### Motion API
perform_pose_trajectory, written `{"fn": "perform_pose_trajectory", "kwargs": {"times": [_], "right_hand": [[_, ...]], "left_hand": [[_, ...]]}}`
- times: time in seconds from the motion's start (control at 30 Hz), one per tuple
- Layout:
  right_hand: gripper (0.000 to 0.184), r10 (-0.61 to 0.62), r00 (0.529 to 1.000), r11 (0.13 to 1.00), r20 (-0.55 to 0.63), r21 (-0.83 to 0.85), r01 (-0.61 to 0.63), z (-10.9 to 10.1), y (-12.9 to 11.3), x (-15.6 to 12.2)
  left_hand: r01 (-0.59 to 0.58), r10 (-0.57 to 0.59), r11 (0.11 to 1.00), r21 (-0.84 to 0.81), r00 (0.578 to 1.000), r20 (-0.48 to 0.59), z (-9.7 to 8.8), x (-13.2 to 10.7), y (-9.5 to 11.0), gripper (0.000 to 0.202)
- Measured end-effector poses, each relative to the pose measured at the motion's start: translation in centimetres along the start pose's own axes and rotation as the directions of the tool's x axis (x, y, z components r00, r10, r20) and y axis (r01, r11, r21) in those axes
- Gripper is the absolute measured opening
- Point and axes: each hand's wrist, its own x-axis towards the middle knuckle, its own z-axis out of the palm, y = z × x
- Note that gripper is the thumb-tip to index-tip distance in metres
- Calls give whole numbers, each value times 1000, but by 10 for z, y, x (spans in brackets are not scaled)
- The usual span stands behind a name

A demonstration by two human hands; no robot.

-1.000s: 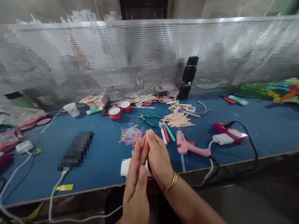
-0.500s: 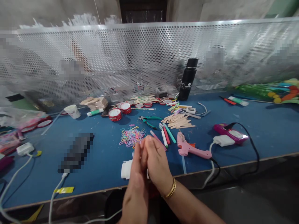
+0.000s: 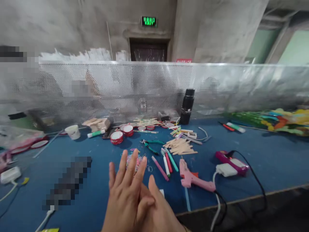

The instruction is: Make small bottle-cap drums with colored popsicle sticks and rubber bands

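Note:
My left hand (image 3: 125,193) is raised over the front of the table with its fingers spread, holding nothing. Pressed against its palm side is my right hand (image 3: 161,209); its thumb sticks up, and its other fingers are largely hidden behind the left. Just past my fingertips lies a pile of small coloured plastic loops (image 3: 136,161), partly covered by my left hand. Several markers, among them a purple one (image 3: 160,168), lie to the right of my hands. A pink glue gun (image 3: 193,178) rests farther right. A white item (image 3: 162,193) peeks out behind my right hand.
Beyond are teal pliers (image 3: 152,146), wooden sticks (image 3: 181,146), red-edged tape rolls (image 3: 117,137), a paper cup (image 3: 72,132) and a black flask (image 3: 187,107) before a perforated metal screen (image 3: 116,93). A phone-like dark slab (image 3: 70,180) lies left. Cables trail from a magenta power strip (image 3: 231,163).
My hands were pressed palm to palm; now the left fingers are fanned out and the right hand has shifted partly behind it. The view has tilted upward, bringing in an exit sign.

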Motion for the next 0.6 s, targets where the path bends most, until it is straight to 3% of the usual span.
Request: {"fn": "perform_pose_trajectory", "kwargs": {"times": [0.07, 0.13, 0.17, 0.23, 0.3, 0.37, 0.47, 0.53, 0.6], "right_hand": [[78, 47, 996, 981, 79, -192, -31, -11, -18, 0], [61, 7, 996, 857, 86, -514, 38, -24, -44, 6], [53, -79, 992, 720, 95, -684, 123, -30, -57, 10], [37, -133, 981, 413, 141, -892, 184, -38, -81, 24], [22, -61, 978, 82, 200, -975, 205, -42, -99, 46], [25, 86, 979, -226, 183, -954, 198, -47, -109, 78], [19, 183, 974, -318, 130, -930, 184, -64, -110, 141], [26, 242, 967, -370, 82, -913, 170, -82, -101, 187], [33, 250, 968, -432, 21, -892, 131, -102, -87, 227]], "left_hand": [[-114, 136, 949, 295, 989, -57, -8, 0, -17, 59], [-107, 191, 903, 416, 967, -166, -14, -5, -28, 57], [-107, 212, 886, 451, 959, -188, -15, -8, -31, 54], [-227, 296, 864, 449, 951, -88, -15, -13, -36, 43], [-376, 369, 838, 397, 924, 96, -12, -17, -39, 36], [-470, 409, 814, 341, 881, 238, -6, -21, -43, 34], [-476, 394, 834, 280, 868, 303, 8, -26, -51, 39], [-412, 340, 870, 270, 899, 276, 19, -29, -56, 36], [-340, 298, 898, 278, 937, 183, 28, -32, -60, 26]]}}
